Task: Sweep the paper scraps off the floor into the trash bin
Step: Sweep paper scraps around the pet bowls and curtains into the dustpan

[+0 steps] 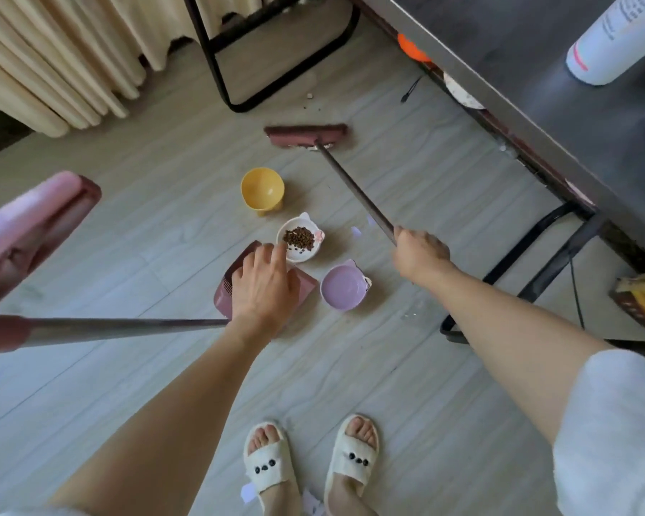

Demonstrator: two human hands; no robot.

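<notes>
Both bare arms stretched forward and down; left hand (263,283) fingers relaxed, right hand (419,255) curled tight.

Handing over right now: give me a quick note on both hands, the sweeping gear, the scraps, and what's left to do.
Right hand grips the broom handle; broom head sits on the floor near the table.
Left hand hangs open above the dustpan, whose long handle runs leftward.
Paper scraps lie by the broom handle, more by the slippers.
Three pet bowls stand mid-floor.
No trash bin in view. Nothing gathered yet; sweep scraps into the dustpan, then bin them.
</notes>
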